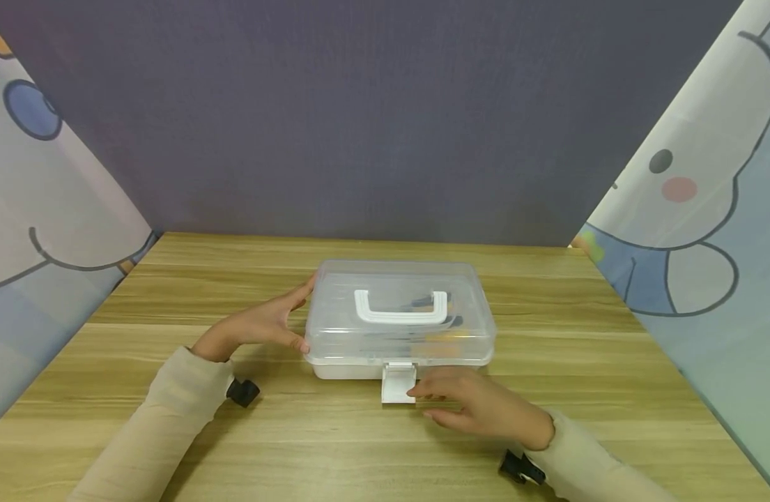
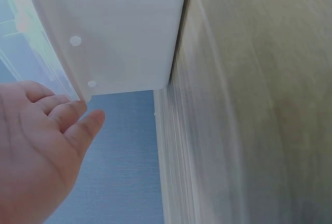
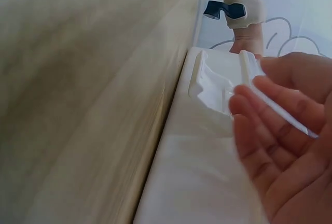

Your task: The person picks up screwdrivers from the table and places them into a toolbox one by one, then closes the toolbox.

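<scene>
A storage box (image 1: 341,341) with a clear lid and a white base sits on the table, its lid down. On the lid lies a white carry handle (image 1: 400,317). The white front latch (image 1: 398,385) is swung outward from the base. My left hand (image 1: 265,324) spans the box's left end, thumb at the front corner and fingers along the side. In the left wrist view its fingers touch the lid's edge. My right hand (image 1: 469,401) is at the latch's right edge, index fingertip against it, fingers loosely bent. In the right wrist view the latch flap (image 3: 251,71) stands away from the base.
Blurred orange and dark items (image 1: 444,338) show through the lid. The wood-grain table (image 1: 234,432) surrounds the box. A dark grey panel (image 1: 372,125) rises behind it, and cartoon-printed curtains (image 1: 692,209) flank both sides. Each wrist wears a black camera mount (image 1: 522,467).
</scene>
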